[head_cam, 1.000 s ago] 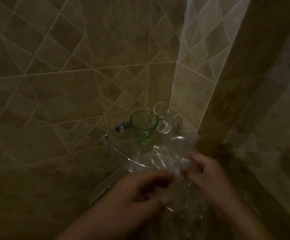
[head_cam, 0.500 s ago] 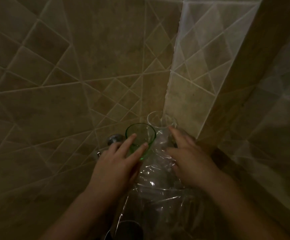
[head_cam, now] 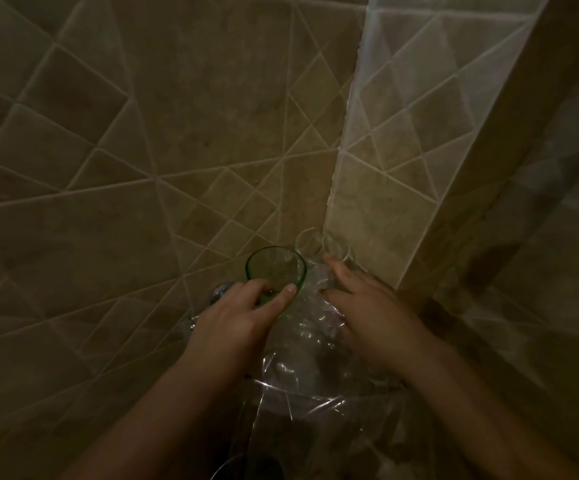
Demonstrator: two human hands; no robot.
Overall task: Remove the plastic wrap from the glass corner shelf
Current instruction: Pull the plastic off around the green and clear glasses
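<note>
Head view, dim light. A glass corner shelf is fixed in the corner of the tiled walls, mostly hidden under crinkled plastic wrap that covers the top and hangs past the shelf's front edge. A green glass tumbler stands upright near the shelf's left rear; a clear glass is tucked into the back corner, touching or just beside the tumbler, which cannot be told. A chrome wall bracket is seen at the shelf's left edge.

The left hand is wrapped around the lower part of the tumbler, thumb on the near side of the glass. The right hand is laid flat with fingers spread wide on the wrap, near the shelf's right rear; nothing is pinched.

Step judged: the shelf is being cleared so the wrap can come off. The wrap appears loose at the front, probably pinned at the back under both glasses.

Next move calls for the tumbler to be lifted straight up while the wrap is held down, then the same for the clear glass. Risk: film dragged sideways could tip either glass.
</note>
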